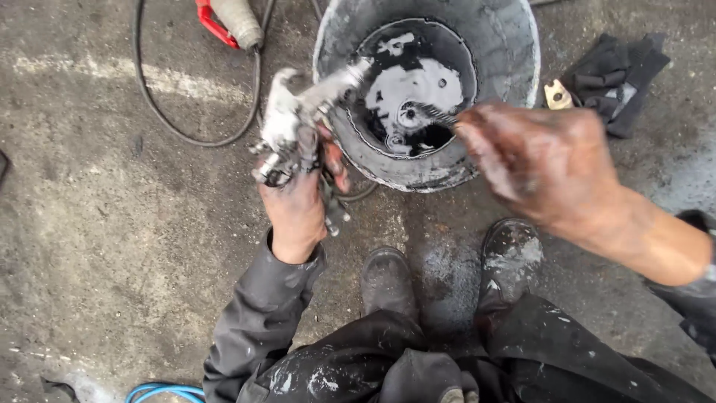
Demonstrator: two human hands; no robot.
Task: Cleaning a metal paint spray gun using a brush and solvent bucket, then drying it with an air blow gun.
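Note:
My left hand [297, 201], smeared dark, grips a metal spray gun [292, 119] whose nozzle leans over the rim of a grimy grey bucket [514, 52]. My right hand [541, 160], also stained, pinches a small wire brush [434, 113] with its bristled tip over the bucket's opening. Dark liquid with pale patches [418, 89] lies in the bucket's bottom. The brush tip and the gun's nozzle are apart.
A black cable [160, 112] loops on the concrete floor at upper left, near a red-handled tool [224, 22]. Dark gloves [619, 71] lie right of the bucket. My two boots [388, 280] stand below it. A blue hose [160, 392] shows at the bottom left.

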